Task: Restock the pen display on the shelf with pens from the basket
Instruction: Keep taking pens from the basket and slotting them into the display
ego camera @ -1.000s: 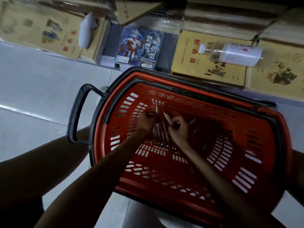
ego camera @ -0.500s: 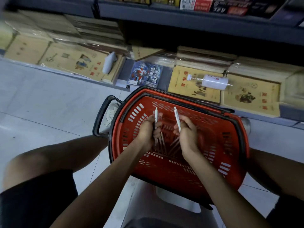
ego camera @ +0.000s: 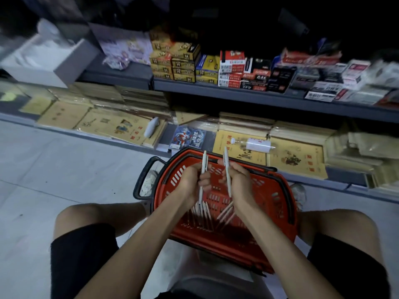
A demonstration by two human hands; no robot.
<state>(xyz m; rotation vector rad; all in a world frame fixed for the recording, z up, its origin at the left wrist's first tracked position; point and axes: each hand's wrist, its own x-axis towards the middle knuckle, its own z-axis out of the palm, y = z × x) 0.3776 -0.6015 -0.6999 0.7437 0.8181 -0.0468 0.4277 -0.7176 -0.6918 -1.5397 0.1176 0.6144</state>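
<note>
A red basket (ego camera: 278, 203) with a black rim sits on the floor between my knees. Several white pens (ego camera: 205, 212) lie on its bottom. My left hand (ego camera: 192, 182) is above the basket, closed around a white pen (ego camera: 203, 165) held upright. Just to its right, my right hand (ego camera: 239, 182) grips another white pen (ego camera: 226, 167), also upright and tilted slightly left. Boxes of pens (ego camera: 232, 70) stand in rows on the grey shelf (ego camera: 259, 96) above.
The lowest shelf holds stacks of yellow exercise books (ego camera: 295, 156), a white bottle (ego camera: 257, 144) lying on them, and a blue comic pack (ego camera: 187, 138). A grey box (ego camera: 49, 59) sits at upper left. Tiled floor (ego camera: 64, 169) spreads to the left.
Both hands have risen out of the basket, each with a white pen. The view has tilted up, so the upper shelf with its boxes has come into sight.
</note>
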